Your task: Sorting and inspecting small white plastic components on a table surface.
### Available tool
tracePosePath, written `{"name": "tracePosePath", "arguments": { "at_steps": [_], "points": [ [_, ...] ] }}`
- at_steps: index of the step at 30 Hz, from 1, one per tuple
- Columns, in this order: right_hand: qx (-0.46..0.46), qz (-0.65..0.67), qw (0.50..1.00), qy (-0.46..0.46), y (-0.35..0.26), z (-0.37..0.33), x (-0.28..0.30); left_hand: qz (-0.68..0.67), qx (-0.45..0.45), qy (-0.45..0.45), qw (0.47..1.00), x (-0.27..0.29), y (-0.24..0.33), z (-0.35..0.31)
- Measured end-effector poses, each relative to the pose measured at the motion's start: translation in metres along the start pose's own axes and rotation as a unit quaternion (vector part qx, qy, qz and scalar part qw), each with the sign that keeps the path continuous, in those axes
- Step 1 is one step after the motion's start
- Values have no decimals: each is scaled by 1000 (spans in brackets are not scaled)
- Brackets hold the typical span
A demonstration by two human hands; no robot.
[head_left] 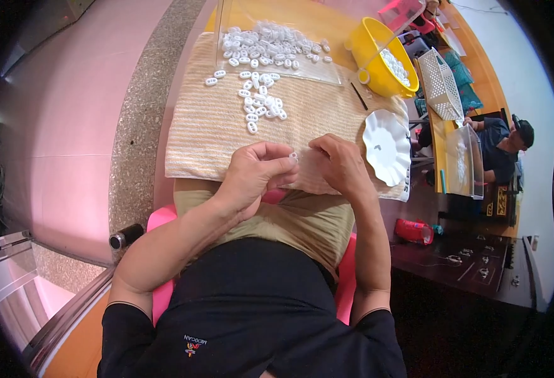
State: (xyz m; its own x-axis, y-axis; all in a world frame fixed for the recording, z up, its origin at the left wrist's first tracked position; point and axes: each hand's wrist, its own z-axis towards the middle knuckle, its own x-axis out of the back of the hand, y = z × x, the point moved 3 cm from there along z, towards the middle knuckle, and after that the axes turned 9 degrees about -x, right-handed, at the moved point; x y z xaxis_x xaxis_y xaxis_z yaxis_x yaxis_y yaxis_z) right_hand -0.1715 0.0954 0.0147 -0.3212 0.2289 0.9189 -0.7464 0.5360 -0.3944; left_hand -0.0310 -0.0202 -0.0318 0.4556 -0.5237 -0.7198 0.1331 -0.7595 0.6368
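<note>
My left hand (259, 169) pinches a small white oval piece (294, 156) between thumb and fingers, above the front edge of a striped towel (204, 135). Just to its right, apart from the piece, my right hand (341, 165) is closed with its fingers curled in. Whatever its fingertips hold, if anything, is hidden. Beyond my hands, a loose group of white oval pieces (252, 127), each with two dark holes, lies on the towel. Farther back, a large heap of the same pieces (270, 41) rests in a clear shallow tray (318, 74).
To the right are a white scalloped dish (387, 142) with a small dark bit in it, a thin black stick (359, 96), and a yellow basket (368, 47) of white pieces. A person (503, 148) works at another table beside a white perforated basket (440, 85).
</note>
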Motion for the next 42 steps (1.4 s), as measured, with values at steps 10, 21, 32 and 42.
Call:
{"name": "tracePosePath", "arguments": {
  "at_steps": [10, 21, 32, 42],
  "points": [
    [4, 0, 1000, -25, -5, -1, 0, 0, -1, 5, 1000, -1, 1, -1],
    [-77, 270, 957, -69, 23, -10, -16, 1, -3, -1, 1000, 1, -1, 1],
    [-105, 496, 856, -103, 18, -17, -27, 7, 6, -11, 1000, 0, -1, 0],
    [-87, 510, 849, -103, 16, -18, -28, -2, 9, -11, 1000, 0, -2, 0]
  ]
}}
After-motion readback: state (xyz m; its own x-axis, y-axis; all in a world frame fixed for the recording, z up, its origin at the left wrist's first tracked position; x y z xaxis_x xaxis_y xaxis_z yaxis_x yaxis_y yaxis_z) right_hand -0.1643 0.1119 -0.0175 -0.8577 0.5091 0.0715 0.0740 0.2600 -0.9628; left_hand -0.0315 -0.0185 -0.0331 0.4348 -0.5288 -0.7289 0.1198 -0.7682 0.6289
